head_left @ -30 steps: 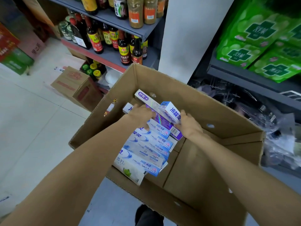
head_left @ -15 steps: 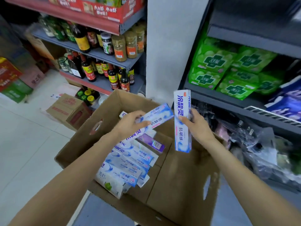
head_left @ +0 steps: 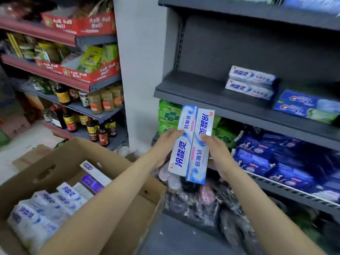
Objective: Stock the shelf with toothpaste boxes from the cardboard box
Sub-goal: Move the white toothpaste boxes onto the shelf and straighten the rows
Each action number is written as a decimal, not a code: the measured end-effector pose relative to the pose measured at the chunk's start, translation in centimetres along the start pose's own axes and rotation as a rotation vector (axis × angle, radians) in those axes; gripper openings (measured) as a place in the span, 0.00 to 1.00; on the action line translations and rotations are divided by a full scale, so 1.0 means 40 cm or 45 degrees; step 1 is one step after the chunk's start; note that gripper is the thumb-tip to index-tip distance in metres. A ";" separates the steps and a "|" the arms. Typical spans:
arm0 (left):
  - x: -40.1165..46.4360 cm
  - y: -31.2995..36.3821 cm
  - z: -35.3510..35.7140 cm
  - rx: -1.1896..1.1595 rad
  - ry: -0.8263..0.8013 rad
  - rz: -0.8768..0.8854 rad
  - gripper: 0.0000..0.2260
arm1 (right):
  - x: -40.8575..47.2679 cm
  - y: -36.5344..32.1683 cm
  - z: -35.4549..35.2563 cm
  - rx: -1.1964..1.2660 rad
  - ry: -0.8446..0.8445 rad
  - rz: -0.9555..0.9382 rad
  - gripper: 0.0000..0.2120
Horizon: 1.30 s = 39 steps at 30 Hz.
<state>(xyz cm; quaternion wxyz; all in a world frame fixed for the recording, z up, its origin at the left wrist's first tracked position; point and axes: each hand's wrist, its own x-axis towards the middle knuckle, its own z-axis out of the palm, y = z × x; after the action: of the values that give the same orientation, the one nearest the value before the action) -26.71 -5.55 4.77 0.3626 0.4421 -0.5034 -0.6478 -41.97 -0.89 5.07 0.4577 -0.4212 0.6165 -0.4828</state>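
Two white-and-blue toothpaste boxes stand upright side by side below the grey shelf (head_left: 198, 87). My left hand (head_left: 166, 144) grips the left toothpaste box (head_left: 182, 155). My right hand (head_left: 217, 150) grips the right toothpaste box (head_left: 199, 159). Both boxes touch along their long edges. On the shelf, two matching toothpaste boxes (head_left: 251, 82) lie stacked, with blue toothpaste boxes (head_left: 305, 106) to their right. The open cardboard box (head_left: 60, 159) at lower left holds several more toothpaste boxes (head_left: 55, 201), and my left forearm crosses over it.
Green packs (head_left: 169, 115) and dark blue packs (head_left: 276, 159) fill the shelves under the grey one. Plastic-wrapped goods (head_left: 198, 197) lie on the bottom shelf. A white pillar (head_left: 139, 70) separates a left rack of sauce bottles (head_left: 93, 129) and jars. Another carton (head_left: 27, 159) lies on the floor.
Both hands rose out of the cardboard box, each with a toothpaste box, and brought the two boxes together upright in front of the grey shelf. The view tilted up to the shelf.
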 end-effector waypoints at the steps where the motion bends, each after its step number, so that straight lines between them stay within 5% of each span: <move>1: 0.003 0.013 0.044 0.007 -0.039 0.022 0.05 | -0.003 -0.017 -0.043 -0.001 0.035 -0.004 0.08; 7: 0.059 0.093 0.240 0.193 -0.136 0.269 0.03 | 0.016 -0.074 -0.259 -0.054 0.253 -0.056 0.08; 11: 0.141 0.154 0.318 0.369 -0.037 0.362 0.12 | 0.055 -0.111 -0.375 -0.055 0.353 -0.113 0.13; 25: 0.646 0.343 0.469 1.712 0.085 0.763 0.21 | 0.392 -0.306 -0.611 -0.177 0.651 -0.330 0.16; 28: 0.723 0.355 0.499 1.956 -0.053 0.795 0.22 | 0.451 -0.324 -0.635 -0.201 0.659 -0.330 0.13; 32: 0.797 0.335 0.529 2.003 -0.186 0.905 0.21 | 0.521 -0.334 -0.652 -0.235 0.667 -0.359 0.14; 39: 0.850 0.306 0.544 1.934 -0.063 1.034 0.23 | 0.601 -0.350 -0.666 -0.249 0.522 -0.403 0.12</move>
<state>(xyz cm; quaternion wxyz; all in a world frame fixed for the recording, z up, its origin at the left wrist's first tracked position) -58.60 -32.26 11.83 0.1611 0.3364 -0.9272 0.0349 -72.19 -20.92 18.07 0.1994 -0.4479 0.6665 -0.5616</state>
